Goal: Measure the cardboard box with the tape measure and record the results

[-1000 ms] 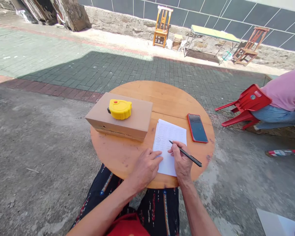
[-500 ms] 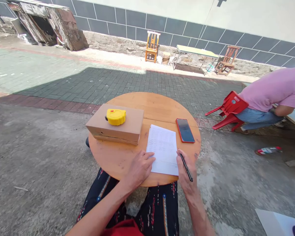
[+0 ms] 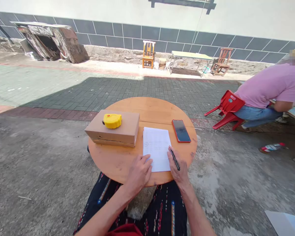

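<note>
A small stack of white paper (image 3: 157, 147) with faint writing lies on the round wooden table (image 3: 152, 109) in front of me. My left hand (image 3: 139, 169) rests over its lower left edge, fingers stretched out with the tips on the sheet. At the right edge of the paper, my right hand (image 3: 179, 168) is closed around a black pen (image 3: 175, 159). The pen slants, its upper end pointing back toward me; its tip is too small to make out. To the right of the paper lies a phone (image 3: 181, 131) with a red case.
A cardboard box (image 3: 113, 131) stands on the table's left side with a yellow tape measure (image 3: 112, 121) on top. At right, a person (image 3: 270, 85) in a pink shirt sits on a red plastic chair (image 3: 229, 106). A bottle (image 3: 271, 148) lies on the ground.
The view has tilted up slightly, showing more of the wall. My right hand with the pen has moved a little up along the paper's right edge. My left hand stays on the sheet.
</note>
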Available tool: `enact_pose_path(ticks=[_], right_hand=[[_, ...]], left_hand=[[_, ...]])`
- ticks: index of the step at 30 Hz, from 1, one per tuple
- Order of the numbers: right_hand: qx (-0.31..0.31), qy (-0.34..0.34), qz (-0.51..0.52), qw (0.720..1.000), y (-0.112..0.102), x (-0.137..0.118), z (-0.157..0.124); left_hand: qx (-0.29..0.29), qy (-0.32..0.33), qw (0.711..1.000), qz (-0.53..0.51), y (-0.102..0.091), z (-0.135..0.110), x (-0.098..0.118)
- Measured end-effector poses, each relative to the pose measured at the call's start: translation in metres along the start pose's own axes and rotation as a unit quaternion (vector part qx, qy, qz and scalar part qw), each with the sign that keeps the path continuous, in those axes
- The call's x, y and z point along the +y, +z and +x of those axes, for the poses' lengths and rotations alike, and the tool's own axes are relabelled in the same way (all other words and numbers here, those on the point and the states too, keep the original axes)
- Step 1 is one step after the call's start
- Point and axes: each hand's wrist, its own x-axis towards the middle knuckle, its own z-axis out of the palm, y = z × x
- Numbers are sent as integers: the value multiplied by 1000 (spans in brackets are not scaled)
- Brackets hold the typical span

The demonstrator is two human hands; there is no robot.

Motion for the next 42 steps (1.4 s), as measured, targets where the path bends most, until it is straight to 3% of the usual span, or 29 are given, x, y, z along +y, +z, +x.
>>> enact_pose_path(ticks=[10, 42], right_hand=[[65, 40, 47, 996, 0, 12, 3], [80, 29, 18, 996, 3, 16, 1]], left_hand=[[26, -6, 1000, -16, 4, -2, -1], [36, -10, 999, -12, 3, -7, 2]])
